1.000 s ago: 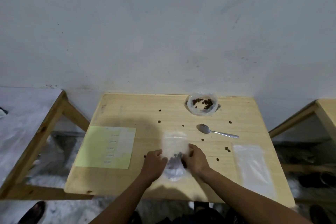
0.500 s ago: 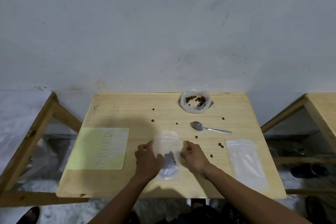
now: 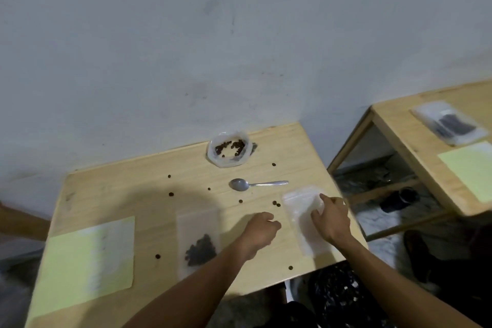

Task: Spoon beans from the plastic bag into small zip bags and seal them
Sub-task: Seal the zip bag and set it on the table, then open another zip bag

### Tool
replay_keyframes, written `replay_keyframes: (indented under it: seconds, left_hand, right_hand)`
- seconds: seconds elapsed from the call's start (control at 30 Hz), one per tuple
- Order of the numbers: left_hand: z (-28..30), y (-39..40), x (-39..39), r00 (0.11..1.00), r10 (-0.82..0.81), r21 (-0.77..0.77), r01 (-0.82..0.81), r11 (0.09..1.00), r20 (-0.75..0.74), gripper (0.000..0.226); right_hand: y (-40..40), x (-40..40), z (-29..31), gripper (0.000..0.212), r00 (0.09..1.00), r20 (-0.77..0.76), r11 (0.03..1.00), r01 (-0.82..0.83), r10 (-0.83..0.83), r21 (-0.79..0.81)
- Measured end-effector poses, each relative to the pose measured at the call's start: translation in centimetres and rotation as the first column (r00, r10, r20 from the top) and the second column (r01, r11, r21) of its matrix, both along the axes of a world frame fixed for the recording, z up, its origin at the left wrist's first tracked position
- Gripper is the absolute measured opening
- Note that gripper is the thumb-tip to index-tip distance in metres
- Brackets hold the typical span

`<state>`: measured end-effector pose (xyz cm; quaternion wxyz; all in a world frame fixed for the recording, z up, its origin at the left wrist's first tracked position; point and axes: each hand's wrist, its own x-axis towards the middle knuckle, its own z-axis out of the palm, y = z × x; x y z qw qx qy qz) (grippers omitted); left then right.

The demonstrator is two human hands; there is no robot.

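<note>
Wooden table point(image 3: 111, 194) against a plain wall point(image 3: 186, 34), second table point(image 3: 415, 146) off at 3 o'clock with a pouch point(image 3: 450, 125) of something dark and a green sheet point(image 3: 471, 165). Another green sheet point(image 3: 90, 258) at 8 o'clock. Filled zip bag point(image 3: 198, 237) lying flat near centre, beans point(image 3: 201, 250) bunched at its near end. Stack of empty bags point(image 3: 303, 216) at 4 o'clock, right hand point(image 3: 332, 218) resting on it, fingers bent onto the top one. Left hand point(image 3: 261, 231) loosely curled, holding nothing, between the two. Plastic bag point(image 3: 230, 149) at 12 o'clock, a few beans inside. Spoon point(image 3: 255, 184) just below. Loose beans point(image 3: 171, 194) scattered about.
</note>
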<state>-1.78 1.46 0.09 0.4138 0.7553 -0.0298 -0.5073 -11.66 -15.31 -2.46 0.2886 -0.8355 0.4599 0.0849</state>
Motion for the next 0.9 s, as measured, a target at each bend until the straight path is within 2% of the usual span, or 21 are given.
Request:
replay_keyframes:
  seconds: [0.13,0.3,0.47,0.53,0.6,0.67,0.73,0.8,0.83,0.9]
  left_hand:
    - [-0.2,-2.7,-1.7,0.995,-0.032,0.024,0.035,0.999,-0.099,0.050]
    - [-0.3,-4.2,-2.6,0.996,-0.035,0.027,0.037,0.999,-0.082,0.061]
    - [0.9,-3.7,-3.1,0.995,-0.023,-0.021,0.025,0.999,0.093,0.063]
    - [1.8,-3.1,-2.9,0.986,0.020,-0.088,-0.005,0.996,0.165,0.052]
    - [2.5,-2.4,-2.1,0.973,0.065,-0.149,-0.032,0.988,0.222,0.048]
    - [3.2,-1.4,-1.0,0.961,0.100,-0.173,-0.056,0.983,0.258,0.047]
    - [4.2,-0.2,0.3,0.943,0.161,-0.211,-0.101,0.972,0.290,0.044]
    - [5.1,1.0,1.7,0.910,0.235,-0.212,-0.169,0.963,0.341,0.040]
    - [5.5,1.7,2.5,0.902,0.290,-0.227,-0.224,0.948,0.321,0.038]
    - [6.8,3.0,3.7,0.901,0.424,-0.326,-0.374,0.868,0.097,0.035]
  right_hand:
    - [-0.6,-1.8,-0.6,0.053,0.996,-0.091,1.000,0.000,0.000,-0.004]
    - [-0.4,-2.2,-1.0,0.058,0.998,-0.052,0.998,0.034,-0.031,0.062]
    - [0.6,-1.9,0.0,0.050,0.989,0.104,0.994,0.110,-0.110,0.002]
    - [1.4,-1.7,0.7,0.036,0.956,0.255,0.989,0.143,-0.144,0.021]
    - [2.3,-1.2,2.1,0.015,0.862,0.463,0.976,0.153,-0.208,0.155]
    - [3.6,-0.4,4.1,0.011,0.787,0.575,0.957,0.065,-0.223,0.283]
    - [4.8,0.8,5.5,0.006,0.752,0.638,0.942,-0.070,-0.167,0.329]
    - [6.1,2.2,6.6,0.021,0.739,0.670,0.929,-0.198,-0.067,0.312]
    - [6.7,2.9,7.0,0.028,0.731,0.682,0.928,-0.256,0.002,0.272]
    - [8.1,4.3,7.7,0.035,0.706,0.697,0.921,-0.344,0.123,0.186]
